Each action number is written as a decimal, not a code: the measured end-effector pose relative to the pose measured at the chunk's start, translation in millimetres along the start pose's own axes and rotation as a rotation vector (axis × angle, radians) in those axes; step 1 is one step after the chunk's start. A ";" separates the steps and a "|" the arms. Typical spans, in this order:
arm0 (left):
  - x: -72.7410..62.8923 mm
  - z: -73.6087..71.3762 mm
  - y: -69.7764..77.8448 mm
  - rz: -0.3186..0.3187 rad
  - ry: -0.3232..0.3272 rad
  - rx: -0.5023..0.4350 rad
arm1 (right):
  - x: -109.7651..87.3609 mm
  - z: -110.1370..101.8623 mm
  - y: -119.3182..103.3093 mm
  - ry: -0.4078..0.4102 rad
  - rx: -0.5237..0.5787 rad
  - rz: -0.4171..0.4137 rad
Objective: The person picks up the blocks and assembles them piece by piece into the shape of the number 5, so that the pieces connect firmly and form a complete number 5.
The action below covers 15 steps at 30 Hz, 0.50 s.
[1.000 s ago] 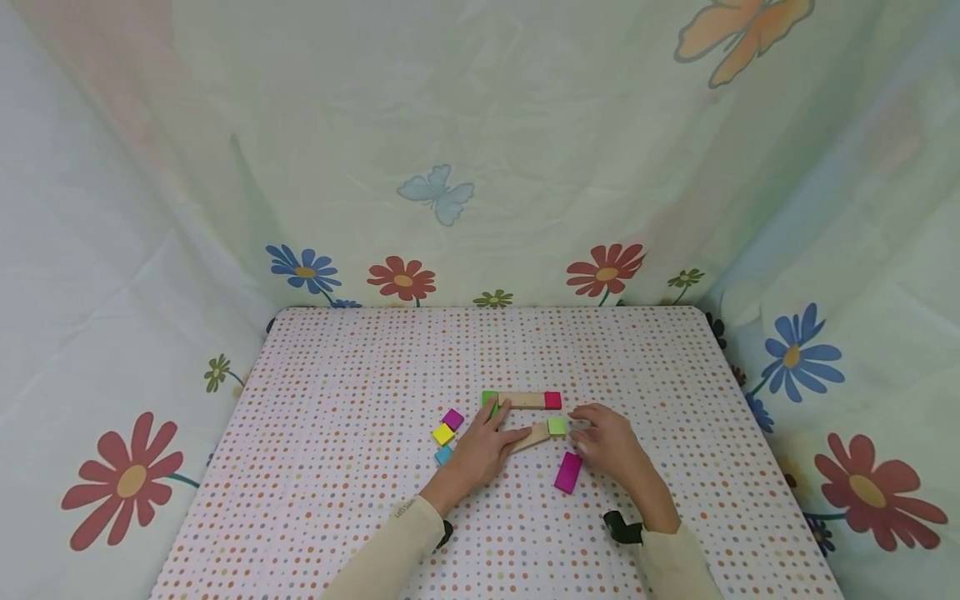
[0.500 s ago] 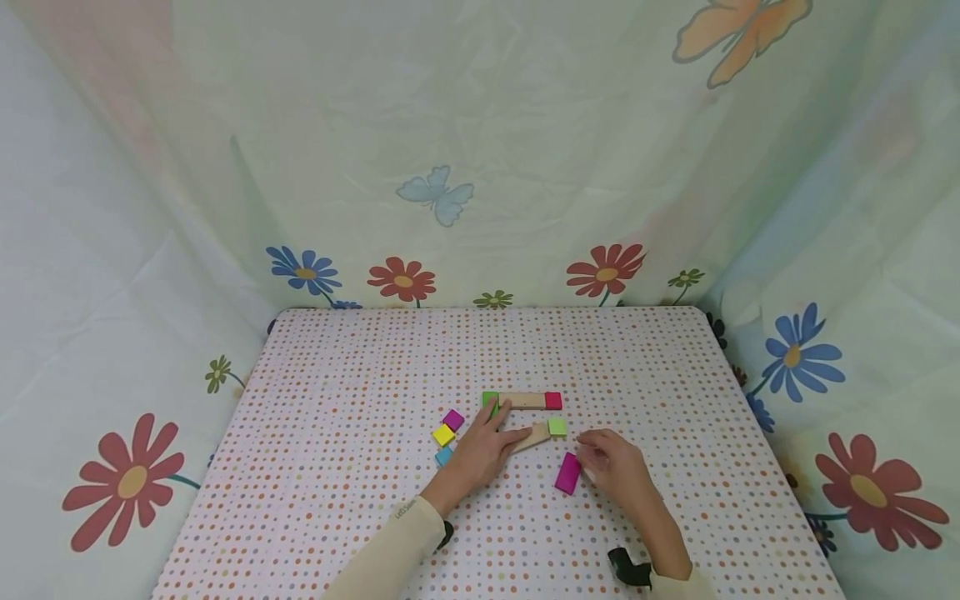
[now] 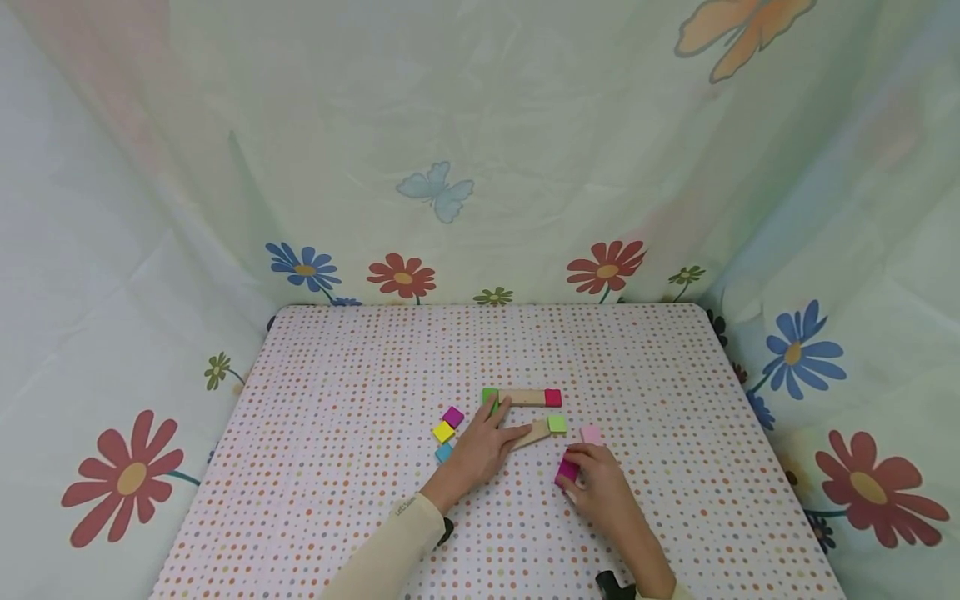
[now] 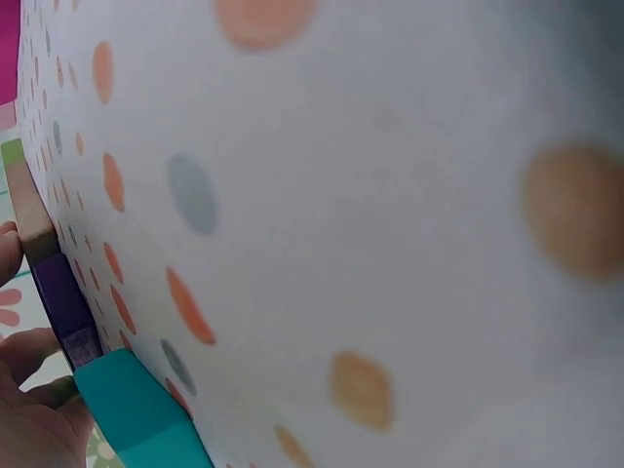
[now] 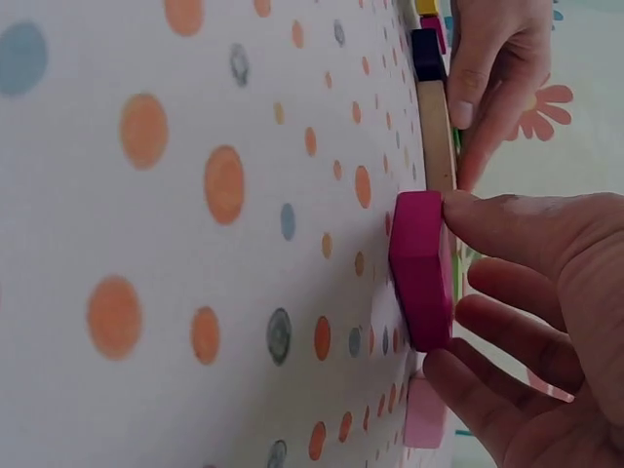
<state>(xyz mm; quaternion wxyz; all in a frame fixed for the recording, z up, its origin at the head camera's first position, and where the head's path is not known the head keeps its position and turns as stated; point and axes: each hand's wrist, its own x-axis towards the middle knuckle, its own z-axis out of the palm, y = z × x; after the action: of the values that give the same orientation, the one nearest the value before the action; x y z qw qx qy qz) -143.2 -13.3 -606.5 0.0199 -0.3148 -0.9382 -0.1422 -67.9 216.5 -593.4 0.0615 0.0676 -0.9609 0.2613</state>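
My right hand (image 3: 606, 492) pinches a magenta rectangular block (image 3: 567, 472) lying on the table; in the right wrist view the thumb is at one end and fingertips at the other. A pale pink block (image 3: 591, 434) lies just beyond that hand. My left hand (image 3: 478, 446) lies over several blocks, fingers extended, fingertips at a green block (image 3: 490, 393) and thumb beside a slanted plain wooden block (image 3: 534, 435). A light green block (image 3: 557, 425) sits at that wooden block's right end. In the left wrist view, a dark purple block (image 4: 66, 297) adjoins its other end, followed by a teal block (image 4: 141, 409).
Behind them, another plain wooden block (image 3: 521, 398) lies between the green block and a red block (image 3: 552, 398). Left of my left hand are a purple block (image 3: 453, 417) and a yellow block (image 3: 443, 432). The dotted table (image 3: 360, 358) meets a flowered curtain (image 3: 495, 108) at its back.
My right hand has drawn back from near the light green block to the magenta block and taken hold of it. The pale pink block now shows. My left hand stays in place.
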 end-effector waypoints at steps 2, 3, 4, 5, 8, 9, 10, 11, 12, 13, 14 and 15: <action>0.0 0.5 -0.3 -0.002 -0.005 0.003 | -0.7 0.3 -1.9 -0.019 -0.018 0.013; 0.0 0.5 -0.3 -0.004 -0.007 0.002 | -0.8 0.6 -2.3 -0.033 -0.029 0.019; 0.0 0.4 -0.3 -0.006 -0.009 -0.001 | -1.0 0.2 -3.3 -0.044 -0.030 0.022; -0.1 0.2 -0.2 -0.010 -0.013 -0.007 | -1.1 0.1 -3.9 -0.057 -0.036 0.027; -0.1 -0.9 0.3 -0.022 -0.024 -0.019 | -1.5 0.2 -5.5 -0.092 -0.052 0.036; 0.0 -1.2 0.5 -0.024 -0.025 -0.025 | -1.6 0.8 -5.6 -0.099 -0.057 0.038; 0.2 -1.4 0.6 -0.026 -0.026 -0.029 | -1.8 1.4 -5.7 -0.100 -0.060 0.036; 0.3 -1.8 0.8 -0.028 -0.028 -0.030 | -1.9 2.5 -5.5 -0.097 -0.069 0.034; 0.5 -1.7 0.8 -0.026 -0.027 -0.028 | -2.1 3.4 -5.4 -0.088 -0.075 0.026; 0.6 -1.4 0.7 -0.025 -0.027 -0.026 | -2.2 4.1 -5.3 -0.081 -0.080 0.020; 0.6 -1.2 0.6 -0.025 -0.028 -0.023 | -2.2 4.7 -5.2 -0.074 -0.083 0.015; 0.6 -1.2 0.7 -0.025 -0.028 -0.023 | -2.2 5.3 -5.0 -0.069 -0.086 0.011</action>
<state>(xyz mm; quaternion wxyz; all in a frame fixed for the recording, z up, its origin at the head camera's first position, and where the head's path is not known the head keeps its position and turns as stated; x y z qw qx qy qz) -143.4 -12.7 -605.1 0.0014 -0.3053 -0.9405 -0.1488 -65.4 209.8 -595.8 0.0297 0.0686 -0.9732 0.2177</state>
